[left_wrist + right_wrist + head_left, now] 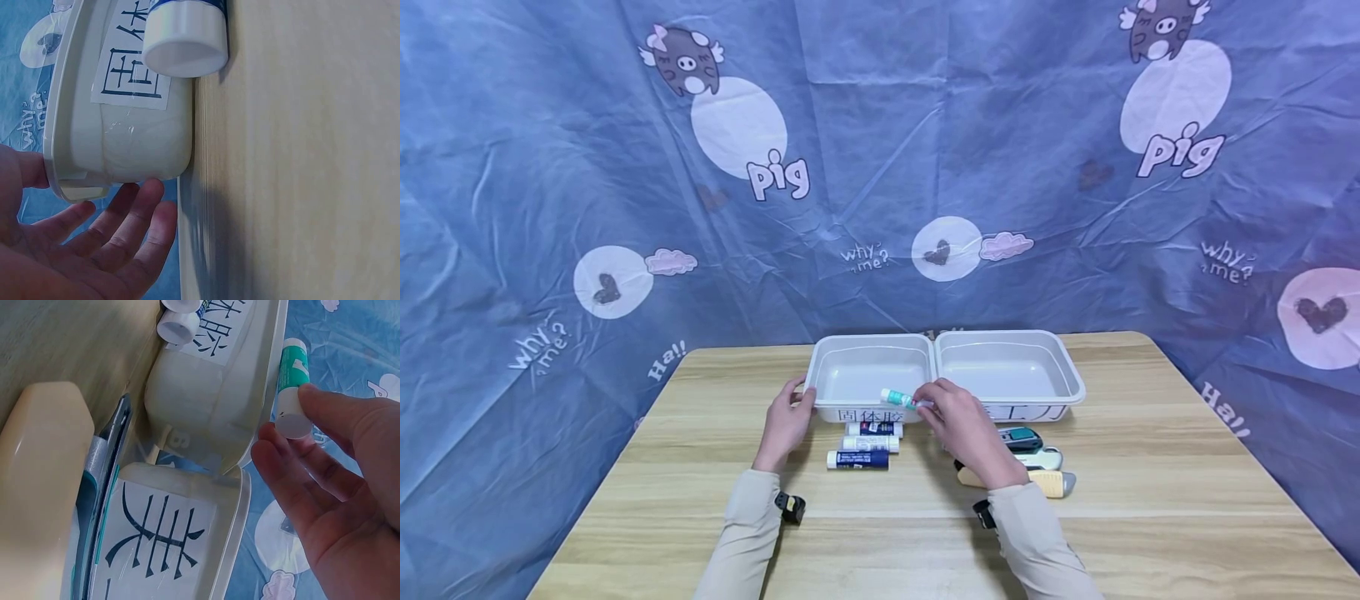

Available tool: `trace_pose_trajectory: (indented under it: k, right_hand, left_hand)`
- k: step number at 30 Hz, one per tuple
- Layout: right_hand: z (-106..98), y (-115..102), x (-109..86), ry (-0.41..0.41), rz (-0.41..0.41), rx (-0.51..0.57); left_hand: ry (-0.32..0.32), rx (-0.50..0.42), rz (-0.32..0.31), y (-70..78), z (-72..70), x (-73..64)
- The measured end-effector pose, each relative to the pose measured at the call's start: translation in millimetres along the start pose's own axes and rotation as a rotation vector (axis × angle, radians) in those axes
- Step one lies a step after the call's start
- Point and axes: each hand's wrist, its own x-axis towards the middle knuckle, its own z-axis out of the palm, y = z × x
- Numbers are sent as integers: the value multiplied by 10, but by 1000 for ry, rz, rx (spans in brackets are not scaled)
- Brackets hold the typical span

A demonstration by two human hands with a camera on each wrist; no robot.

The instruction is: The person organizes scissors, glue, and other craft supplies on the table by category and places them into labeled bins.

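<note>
My right hand point(962, 429) pinches a small glue stick point(898, 398) with a green label and white ends, above the front rim of the left bin point(833, 412). In the right wrist view, the thumb and fingertips grip one white end of it. My left hand point(787, 425) rests against the left end of that bin; in the left wrist view its thumb touches the rim and the other fingers lie loosely extended beside the end wall. Three more glue sticks, a short one point(875, 429), a white one point(871, 444) and a dark blue one point(859, 460), lie before the bin.
A matching right bin point(1071, 403) stands beside the left one; both carry printed labels. Utility knives lie before it: a teal and black one point(1021, 437), a white one point(1045, 458) and a yellow one point(1051, 483), partly behind my right arm. A blue patterned cloth point(880, 167) hangs behind the table.
</note>
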Motion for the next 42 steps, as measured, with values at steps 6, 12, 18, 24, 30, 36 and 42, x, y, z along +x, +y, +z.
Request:
trace_pose_trajectory:
  k: [6, 12, 18, 24, 30, 36, 42]
  right_hand:
    - [-1, 2, 5, -3, 29, -1]
    - [-1, -6, 15, 9, 54, 5]
    - [12, -17, 19, 21, 68, 4]
    - [15, -25, 16, 32, 77, 13]
    - [15, -22, 16, 33, 79, 31]
    - [1, -18, 19, 46, 88, 77]
    - [3, -5, 34, 82, 87, 104]
  left_hand:
    - [-3, 2, -1, -8, -3, 4]
    - [-2, 5, 6, -10, -4, 4]
    - [-8, 11, 13, -7, -10, -2]
    - [-16, 14, 12, -13, -14, -3]
    - [-16, 5, 9, -12, -10, -5]
    - [-15, 7, 10, -9, -14, -9]
    - [-12, 5, 8, -5, -15, -7]
